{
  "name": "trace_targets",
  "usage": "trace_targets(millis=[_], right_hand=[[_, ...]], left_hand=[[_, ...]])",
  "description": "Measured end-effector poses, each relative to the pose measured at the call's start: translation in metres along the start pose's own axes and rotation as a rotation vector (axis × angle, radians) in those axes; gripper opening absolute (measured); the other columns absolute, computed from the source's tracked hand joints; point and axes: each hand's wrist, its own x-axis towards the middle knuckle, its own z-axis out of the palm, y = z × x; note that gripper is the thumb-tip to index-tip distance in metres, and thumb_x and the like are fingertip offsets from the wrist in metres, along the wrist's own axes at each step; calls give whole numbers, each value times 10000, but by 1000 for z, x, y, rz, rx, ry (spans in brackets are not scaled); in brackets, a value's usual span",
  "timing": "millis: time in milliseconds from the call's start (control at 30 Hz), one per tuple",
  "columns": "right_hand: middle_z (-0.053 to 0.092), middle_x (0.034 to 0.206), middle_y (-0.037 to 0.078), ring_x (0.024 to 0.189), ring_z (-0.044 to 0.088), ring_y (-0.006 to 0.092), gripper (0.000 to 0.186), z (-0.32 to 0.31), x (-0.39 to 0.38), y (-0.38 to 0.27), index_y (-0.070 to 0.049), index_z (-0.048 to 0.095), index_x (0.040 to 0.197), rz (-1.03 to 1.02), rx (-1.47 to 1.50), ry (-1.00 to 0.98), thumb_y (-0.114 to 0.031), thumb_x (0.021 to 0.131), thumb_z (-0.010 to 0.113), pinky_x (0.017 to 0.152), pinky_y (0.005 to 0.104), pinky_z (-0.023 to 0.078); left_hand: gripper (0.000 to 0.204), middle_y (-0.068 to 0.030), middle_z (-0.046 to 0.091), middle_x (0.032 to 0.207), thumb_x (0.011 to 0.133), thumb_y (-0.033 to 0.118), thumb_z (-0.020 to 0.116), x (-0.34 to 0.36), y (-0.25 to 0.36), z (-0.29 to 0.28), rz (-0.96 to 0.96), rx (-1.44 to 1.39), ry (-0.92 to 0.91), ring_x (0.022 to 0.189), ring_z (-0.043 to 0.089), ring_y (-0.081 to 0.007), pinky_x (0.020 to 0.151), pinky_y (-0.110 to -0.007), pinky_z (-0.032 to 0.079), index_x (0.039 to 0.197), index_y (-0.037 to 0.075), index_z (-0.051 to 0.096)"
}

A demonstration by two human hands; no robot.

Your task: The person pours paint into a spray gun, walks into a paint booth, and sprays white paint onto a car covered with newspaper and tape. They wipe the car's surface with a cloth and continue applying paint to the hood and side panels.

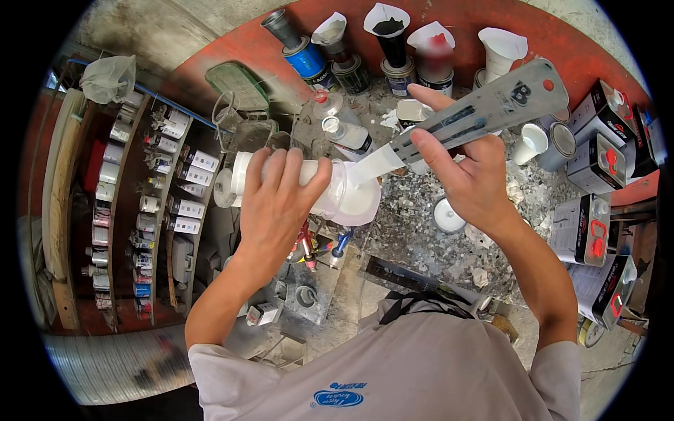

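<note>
Centre of frame: the pale cup (pixel 330 200) lies tilted in the air before me, its mouth to the right and white liquid (pixel 359 202) showing inside. My left hand (pixel 278 200) is wrapped round its body; my right hand (pixel 472 175) grips the flat metal stick (pixel 484 111) between thumb and fingers, its white-coated tip at the cup's mouth. I judge the step to be stirring or scraping the liquid with the stick; the next move calls for a firm left hold and a slow stroke along the inner wall, lest the tilt spill some. Below, the bench (pixel 400 245) offers me its widest room between the cup and my right forearm, broken by a round white-topped tin (pixel 448 215). Above the cup, bottles (pixel 345 133) crowd close; beyond, paper funnels (pixel 504 50) stand on cans at the upper edge. Right, rectangular cans (pixel 580 228) bound any outward swing of the elbow.
</note>
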Motion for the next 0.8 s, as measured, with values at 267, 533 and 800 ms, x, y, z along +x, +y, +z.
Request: trace_targets(millis=[267,533,800], right_hand=[[666,1035,47,729,534,54,271,1,0,2,32,635,1165,-28,-45,-6,-56,909,624,670,221,442],[665,1027,46,724,538,53,276,2,0,0,34,631,1173,6,-25,-13,-54,911,622,666,220,447],[656,1188,76,771,568,70,225,6,-1,-4,48,644,1101,-5,-30,-11,-58,903,635,712,232,471]], left_hand=[[527,-92,525,1122,705,39,609,2,-1,1,-10,-25,31,1114,506,-260,1046,-442,345,1208,188,559],[607,-87,526,1112,631,-3,650,1,-4,4,-27,-57,42,1108,507,-262,1036,-444,353,1202,184,564],[478,-87,521,1025,719,62,632,1,-5,4,-28,-54,78,1027,524,-253,999,-442,382,1177,167,547]])
